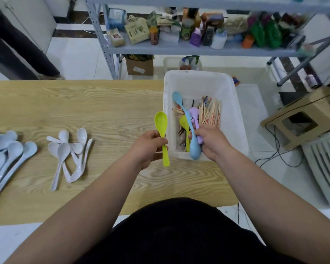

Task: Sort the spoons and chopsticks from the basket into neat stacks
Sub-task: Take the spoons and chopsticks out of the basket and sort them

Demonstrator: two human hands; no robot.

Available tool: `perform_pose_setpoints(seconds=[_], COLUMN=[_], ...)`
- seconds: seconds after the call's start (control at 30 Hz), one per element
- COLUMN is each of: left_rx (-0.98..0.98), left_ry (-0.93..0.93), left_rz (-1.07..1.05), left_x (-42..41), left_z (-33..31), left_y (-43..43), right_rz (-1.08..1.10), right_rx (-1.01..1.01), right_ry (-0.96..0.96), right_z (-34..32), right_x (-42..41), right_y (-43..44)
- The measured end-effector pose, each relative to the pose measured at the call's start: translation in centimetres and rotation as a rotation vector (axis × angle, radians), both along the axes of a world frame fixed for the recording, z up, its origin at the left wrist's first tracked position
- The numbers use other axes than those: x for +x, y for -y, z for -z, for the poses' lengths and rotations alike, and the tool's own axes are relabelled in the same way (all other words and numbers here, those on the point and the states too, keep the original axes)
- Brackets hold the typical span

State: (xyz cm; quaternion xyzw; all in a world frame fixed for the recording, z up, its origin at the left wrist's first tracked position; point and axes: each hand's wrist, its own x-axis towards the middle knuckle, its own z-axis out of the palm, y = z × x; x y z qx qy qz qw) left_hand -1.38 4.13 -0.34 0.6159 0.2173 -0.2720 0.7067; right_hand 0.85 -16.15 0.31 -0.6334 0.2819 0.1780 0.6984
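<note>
Wooden table (103, 103), white basket (236, 115) at its right edge: left hand (147, 147) grips 1 green spoon (161, 122) by the handle, axis near-far; right hand (211, 143) clutches 1 blue spoon (195, 150) and 1 purple spoon (194, 113) over the basket; white spoons (69, 147) lie left, nearer the left hand.

Beyond the wooden table's (103, 103) far edge we see a grey metal shelf (179, 49) crowded with packets and bottles, with a cardboard box (139, 66) under it. Right of the table we find a wooden stool (309, 115), a black cable (278, 147) and a white slatted unit (324, 168).
</note>
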Motion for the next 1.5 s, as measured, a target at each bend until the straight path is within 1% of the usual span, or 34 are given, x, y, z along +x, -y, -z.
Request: perform_pose_setpoints(seconds=[0.1, 0.2, 0.27, 0.4, 0.47, 0.5, 0.6, 0.67, 0.7, 0.77, 0.83, 0.97, 1.07, 1.17, 1.23, 1.27, 1.3, 1.33, 1.37, 1.4, 1.43, 1.5], left_rx=[-0.018, -0.022, -0.047, -0.133, -0.228, -0.298, -0.435, -0.502, -0.531, -0.563, -0.530, -0.327, -0.223, -0.040, 0.017, 0.055, 0.112, 0.181, 0.253, 0.310, 0.339, 0.358], left_ry=[-0.001, 0.000, 0.008, 0.003, -0.005, -0.017, -0.117, -0.210, -0.251, -0.283, -0.278, -0.262, -0.233, -0.162, -0.152, -0.150, -0.146, -0.141, -0.133, -0.121, -0.106, -0.096], left_rz=[0.007, 0.013, 0.008, -0.028, -0.089, -0.132, -0.172, -0.142, -0.150, -0.181, -0.145, 0.102, 0.135, 0.099, 0.031, -0.003, -0.030, -0.046, -0.047, -0.037, -0.028, -0.042], left_x=[-0.3, -0.6, -0.8, -1.0, -1.2, -1.4, -2.2, -3.0, -3.5, -4.4, -5.3, -6.4, -6.8, -7.2, -7.3, -7.3, -7.2, -7.1, -7.0, -6.8, -6.8, -6.7], left_z=[0.0, 0.1, 0.2, 0.1, 0.0, 0.1, 0.4, 0.9, 1.3, 2.1, 2.8, 3.7, 4.1, 4.9, 5.5, 5.8, 6.2, 6.6, 7.0, 7.3, 7.7, 8.4], left_y=[-0.9, -1.7, -2.2, -4.2, -5.9, -6.9, -10.3, -12.6, -13.6, -15.6, -17.2, -18.1, -17.6, -16.7, -15.9, -15.4, -15.0, -14.6, -14.1, -13.6, -13.1, -12.0], right_rz=[0.032, 0.023, -0.061, -0.332, -0.520, -0.625, -0.908, -1.002, -1.025, -1.076, -1.146, -1.276, -1.324, -1.358, -1.314, -1.278, -1.254, -1.238, -1.183, -1.085, -0.964, -0.725], right_rx=[0.053, -0.011, -0.100, -0.337, -0.460, -0.543, -0.800, -0.939, -0.989, -1.014, -1.015, -1.013, -0.998, -1.033, -1.076, -1.086, -1.080, -1.046, -0.979, -0.898, -0.829, -0.732], right_ry=[0.036, 0.070, 0.126, 0.314, 0.445, 0.540, 0.922, 1.142, 1.218, 1.320, 1.409, 1.596, 1.683, 1.687, 1.593, 1.467, 1.275, 1.044, 0.824, 0.663, 0.563, 0.430], right_z=[-0.7, -1.1, -1.1, -1.5, -1.7, -1.7, -1.5, -1.1, -0.8, -0.2, 0.6, 2.3, 4.0, 5.4, 6.4, 6.8, 7.4, 7.8, 8.1, 8.4, 8.7, 9.0], right_x=[-0.2, -0.4, -0.8, -2.3, -2.8, -2.9, -3.0, -2.8, -2.5, -2.0, -1.6, -1.0, -0.2, 0.4, 0.4, 0.2, -0.2, -0.9, -1.7, -2.6, -3.3, -4.0], right_y=[-0.8, -1.4, -2.1, -4.5, -5.8, -6.5, -8.7, -10.0, -10.5, -11.3, -12.1, -14.2, -15.3, -16.3, -17.0, -17.3, -17.6, -17.9, -18.2, -18.6, -19.0, -19.9])
